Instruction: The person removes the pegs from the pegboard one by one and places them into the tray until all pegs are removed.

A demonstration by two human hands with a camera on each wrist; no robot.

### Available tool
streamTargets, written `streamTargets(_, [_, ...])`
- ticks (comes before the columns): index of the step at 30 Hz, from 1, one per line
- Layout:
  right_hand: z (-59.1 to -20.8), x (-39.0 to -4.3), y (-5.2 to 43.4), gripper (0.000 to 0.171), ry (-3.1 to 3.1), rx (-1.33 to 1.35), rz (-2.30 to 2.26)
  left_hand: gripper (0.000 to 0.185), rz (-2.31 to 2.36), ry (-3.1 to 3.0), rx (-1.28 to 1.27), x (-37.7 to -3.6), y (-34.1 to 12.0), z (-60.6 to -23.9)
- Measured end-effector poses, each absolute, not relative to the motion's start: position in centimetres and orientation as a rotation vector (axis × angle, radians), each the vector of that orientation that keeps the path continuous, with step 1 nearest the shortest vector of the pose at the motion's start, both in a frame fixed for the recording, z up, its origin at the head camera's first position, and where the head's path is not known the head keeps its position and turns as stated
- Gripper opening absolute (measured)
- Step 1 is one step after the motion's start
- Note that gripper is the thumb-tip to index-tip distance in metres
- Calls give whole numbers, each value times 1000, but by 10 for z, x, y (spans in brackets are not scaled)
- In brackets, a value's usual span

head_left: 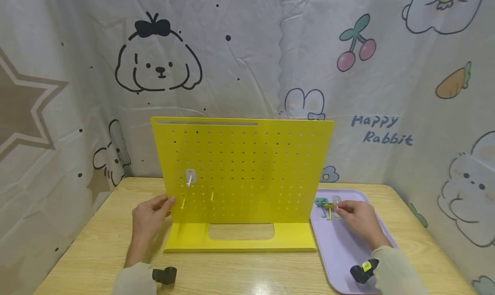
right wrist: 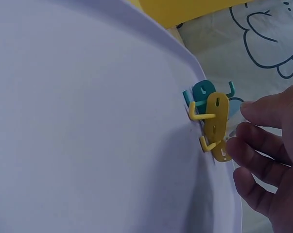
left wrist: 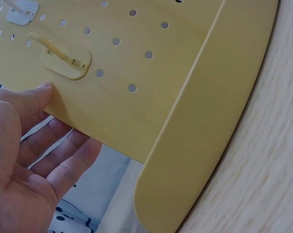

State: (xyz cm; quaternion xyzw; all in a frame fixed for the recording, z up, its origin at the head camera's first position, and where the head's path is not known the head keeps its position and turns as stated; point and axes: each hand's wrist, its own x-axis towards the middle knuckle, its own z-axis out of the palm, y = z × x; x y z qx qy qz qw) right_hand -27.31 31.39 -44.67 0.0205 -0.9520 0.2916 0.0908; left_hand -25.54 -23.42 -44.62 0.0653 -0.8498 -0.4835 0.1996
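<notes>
Your right hand [head_left: 357,219], thumb and fingers apart, is beside a yellow hook [right wrist: 216,116] at the far end of the tray [head_left: 342,252]; careless pinching may snag the green hook [right wrist: 202,89]. Your left hand [head_left: 148,219] clamps the pegboard [head_left: 267,205]; tugging risks shifting it.

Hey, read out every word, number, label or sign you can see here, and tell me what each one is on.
"Happy Rabbit": in two lines on the cloth behind the table.
Yellow sticker on the black wrist camera by the right sleeve: marks too small to read.
No readable text on the pegboard or tray.
</notes>
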Motion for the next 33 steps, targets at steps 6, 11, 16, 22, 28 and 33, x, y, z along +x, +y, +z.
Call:
streamTargets(6, [-449,-278,313,23,-2880,72,824,39,-1359,-2368,182,-256,-233,-445])
streamTargets(11, [-450,-281,311,21,-2900,97,775,39,-1362,-2366,189,-255,-233,-445])
streamTargets(16, [-448,-280,309,23,-2928,87,769,37,-1367,-2363,178,-255,-233,-445])
streamTargets(22, [-439,-270,305,29,-2875,48,860,38,-1348,-2382,164,-255,-233,-444])
streamTargets(28, [-426,-258,297,30,-2779,55,908,39,-1351,-2385,172,-255,-232,-443])
streamTargets(33, [-418,-247,284,28,-2700,57,967,41,-1361,-2386,180,-254,-232,-444])
